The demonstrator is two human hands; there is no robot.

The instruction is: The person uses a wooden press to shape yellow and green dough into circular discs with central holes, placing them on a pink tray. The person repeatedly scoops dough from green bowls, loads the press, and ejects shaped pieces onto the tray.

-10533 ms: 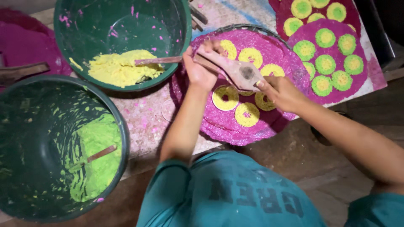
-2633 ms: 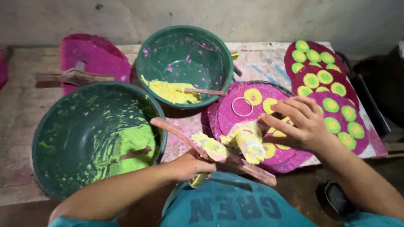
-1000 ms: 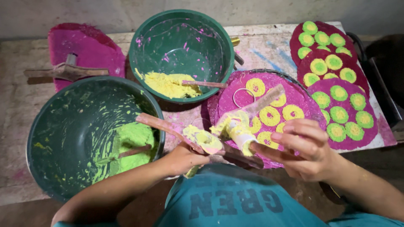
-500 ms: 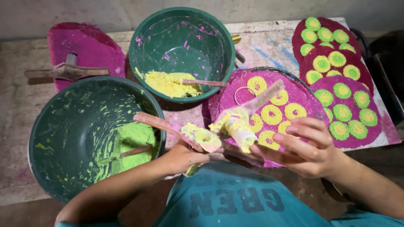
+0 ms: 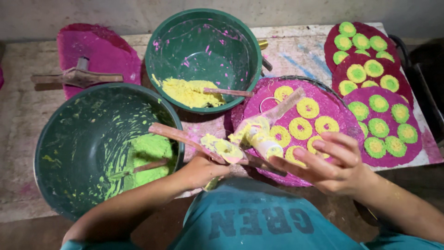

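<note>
Hinged mould (image 5: pixel 249 139), seemingly in both hands

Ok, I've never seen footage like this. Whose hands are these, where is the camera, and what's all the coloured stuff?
The one view comes from a camera on the person's head, looking down at their own bare hands. The left hand grips a wooden tool smeared with yellow paste. The right hand is open, its fingers at a pale, paste-coated cylinder. On the bench stand a basin with green paste, a basin with yellow paste and a magenta disc dotted with yellow rings.
</note>
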